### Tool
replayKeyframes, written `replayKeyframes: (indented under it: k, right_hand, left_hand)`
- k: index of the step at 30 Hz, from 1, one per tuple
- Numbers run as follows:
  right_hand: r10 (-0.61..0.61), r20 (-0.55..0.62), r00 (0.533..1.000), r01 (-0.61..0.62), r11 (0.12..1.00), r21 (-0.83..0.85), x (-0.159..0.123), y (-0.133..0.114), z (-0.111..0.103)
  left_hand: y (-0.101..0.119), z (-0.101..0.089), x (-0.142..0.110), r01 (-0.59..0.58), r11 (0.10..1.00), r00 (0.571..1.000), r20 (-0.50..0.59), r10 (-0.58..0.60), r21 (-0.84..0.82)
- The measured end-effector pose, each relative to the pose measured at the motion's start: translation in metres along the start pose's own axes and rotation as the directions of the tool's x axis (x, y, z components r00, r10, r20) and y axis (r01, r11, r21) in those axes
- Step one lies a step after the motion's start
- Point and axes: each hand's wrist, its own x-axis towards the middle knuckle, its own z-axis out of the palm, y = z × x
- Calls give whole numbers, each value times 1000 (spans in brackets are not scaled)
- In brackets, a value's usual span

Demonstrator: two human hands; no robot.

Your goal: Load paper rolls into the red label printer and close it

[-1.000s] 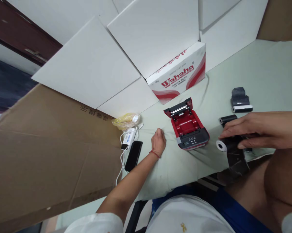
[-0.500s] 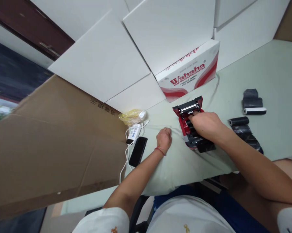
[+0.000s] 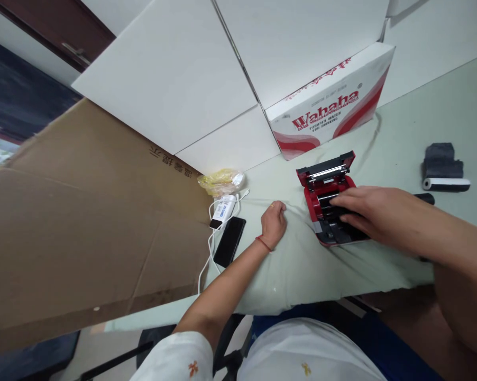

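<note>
A small red and black printer (image 3: 321, 233) stands on the table with its lid (image 3: 328, 168) raised. Inside it a dark roller (image 3: 326, 199) and black film are partly visible. My right hand (image 3: 375, 211) reaches over the printer's right side, fingers stretched out and thumb apart, the fingertips at the black parts in its bay. Whether they touch these parts is unclear, and the hand covers much of the bay. My left hand (image 3: 274, 224) rests on the cloth left of the printer, curled into a loose fist with nothing visible in it.
A black ribbon roll (image 3: 447, 184) lies at the right; another black roll (image 3: 424, 199) is mostly behind my right forearm. A phone (image 3: 229, 242), white cable (image 3: 210, 248), white adapter (image 3: 225, 207) and plastic bag (image 3: 221, 182) sit left. A Wahaha box (image 3: 333, 111) stands behind.
My right hand has drawn back from deep inside the printer, and its fingers have straightened. The view has shifted a little. My left hand still rests on the cloth.
</note>
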Motion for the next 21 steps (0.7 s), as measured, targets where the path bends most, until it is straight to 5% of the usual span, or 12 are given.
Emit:
replayKeyframes:
  k: [3, 6, 11, 16, 21]
  right_hand:
    - [-163, -28, 986, 160, 983, -88, -31, -2, 11]
    - [-205, -82, 975, 187, 965, -182, -50, -12, 29]
    - [-188, -110, 976, 155, 953, -261, -58, -32, 38]
    - [-165, -98, 981, 133, 954, -269, -56, -43, 27]
    - [-99, -26, 995, 90, 963, -254, -51, -55, 24]
  left_hand:
    - [8, -15, 13, -73, 969, 991, -122, 45, -237]
    - [33, -41, 34, -185, 894, 975, -194, 113, -409]
    - [84, -81, 50, -241, 772, 963, -48, 265, -588]
    - [104, -93, 18, -409, 841, 896, 21, 444, -354]
    - [102, -78, -19, -542, 825, 798, 209, 565, -160]
